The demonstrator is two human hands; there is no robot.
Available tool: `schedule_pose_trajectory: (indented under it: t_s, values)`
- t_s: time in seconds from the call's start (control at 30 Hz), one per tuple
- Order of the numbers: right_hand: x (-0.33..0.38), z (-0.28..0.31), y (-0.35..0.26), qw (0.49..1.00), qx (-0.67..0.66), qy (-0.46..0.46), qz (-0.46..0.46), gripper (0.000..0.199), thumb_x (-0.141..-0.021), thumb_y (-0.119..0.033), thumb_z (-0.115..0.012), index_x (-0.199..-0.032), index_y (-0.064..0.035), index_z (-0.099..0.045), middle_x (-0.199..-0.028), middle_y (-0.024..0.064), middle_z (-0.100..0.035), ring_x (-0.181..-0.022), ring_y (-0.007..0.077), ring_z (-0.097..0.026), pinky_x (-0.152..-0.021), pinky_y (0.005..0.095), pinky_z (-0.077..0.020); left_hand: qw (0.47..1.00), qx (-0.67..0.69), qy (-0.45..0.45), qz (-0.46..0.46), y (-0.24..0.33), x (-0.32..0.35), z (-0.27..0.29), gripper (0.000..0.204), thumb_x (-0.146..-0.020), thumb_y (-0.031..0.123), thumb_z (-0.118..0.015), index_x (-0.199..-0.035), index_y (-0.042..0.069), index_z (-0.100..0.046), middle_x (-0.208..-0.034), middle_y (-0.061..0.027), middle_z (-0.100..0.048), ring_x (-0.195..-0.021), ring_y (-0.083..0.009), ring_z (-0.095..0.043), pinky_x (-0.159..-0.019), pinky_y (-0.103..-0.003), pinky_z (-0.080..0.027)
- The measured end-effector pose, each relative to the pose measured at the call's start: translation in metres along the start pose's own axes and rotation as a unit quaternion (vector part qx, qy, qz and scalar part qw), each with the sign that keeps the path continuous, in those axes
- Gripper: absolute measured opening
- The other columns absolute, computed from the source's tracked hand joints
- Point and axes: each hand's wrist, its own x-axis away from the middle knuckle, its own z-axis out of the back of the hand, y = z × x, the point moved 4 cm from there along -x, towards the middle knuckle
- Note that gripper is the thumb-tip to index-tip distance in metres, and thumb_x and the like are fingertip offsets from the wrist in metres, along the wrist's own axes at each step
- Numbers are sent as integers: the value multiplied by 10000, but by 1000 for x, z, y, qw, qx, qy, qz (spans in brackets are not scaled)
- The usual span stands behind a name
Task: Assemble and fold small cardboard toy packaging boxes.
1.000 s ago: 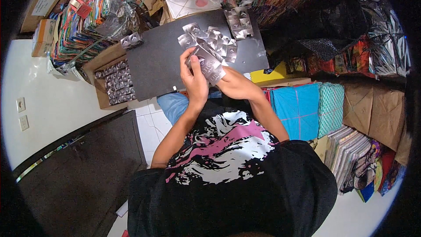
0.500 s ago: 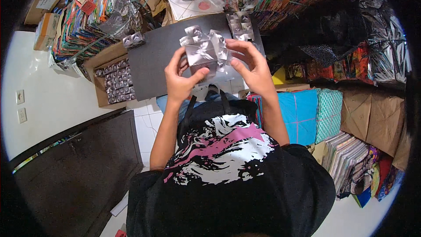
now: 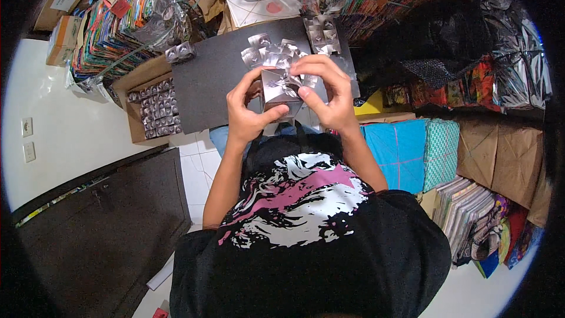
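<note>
A shiny silver foil box (image 3: 274, 86), square-sided with crumpled folds on its top, is between my hands above the dark table. My left hand (image 3: 246, 108) is curved round its left side, with the thumb along the lower edge. My right hand (image 3: 331, 89) bends over its upper right part, thumb and fingers pinching the silver folds. Just behind it, more silver foil pieces (image 3: 256, 48) lie on the tabletop (image 3: 206, 82), partly hidden by the box and my fingers.
At the table's back right stand silver pieces (image 3: 323, 34); a small silver pair (image 3: 179, 52) sits at its left edge. A cardboard box (image 3: 136, 126) of small silver pieces is at the left. Bundled packaging (image 3: 118, 41) and blue wrapped stacks (image 3: 391, 153) surround the table.
My hands have brought the silver box nearer to me and slightly right. My right fingers have moved onto its top folds. The silver pieces behind it show more separately.
</note>
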Motion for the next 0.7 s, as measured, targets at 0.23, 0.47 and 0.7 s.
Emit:
schedule_pose_trajectory:
  t_s: [0.23,0.47,0.7]
  values:
    - [-7,3,-9,993,94,-74,12,212,-785,-79,-723,-991,-54,-769,-1044,127,-701,-992,318,-675,-923,400,-531,1000,-27,-6,2,3,0,0,747,-695,269,-976,-1325,19,-662,-1067,-98,-770,-974,-157,-734,-883,-326,-574]
    - [-11,8,-17,991,99,-93,7,218,-714,-54,-677,-926,-41,-728,-985,126,-674,-945,317,-671,-877,405,-539,998,-56,-19,-9,6,-2,-2,756,-686,321,-987,-1305,20,-676,-1072,-102,-768,-967,-168,-734,-883,-336,-575]
    - [-13,8,-21,988,124,-92,1,207,-713,-56,-699,-916,-40,-733,-968,116,-696,-925,312,-689,-873,406,-556,996,-87,-31,-7,15,1,-4,757,-713,229,-957,-1366,11,-641,-1128,-96,-744,-1042,-158,-697,-933,-319,-541]
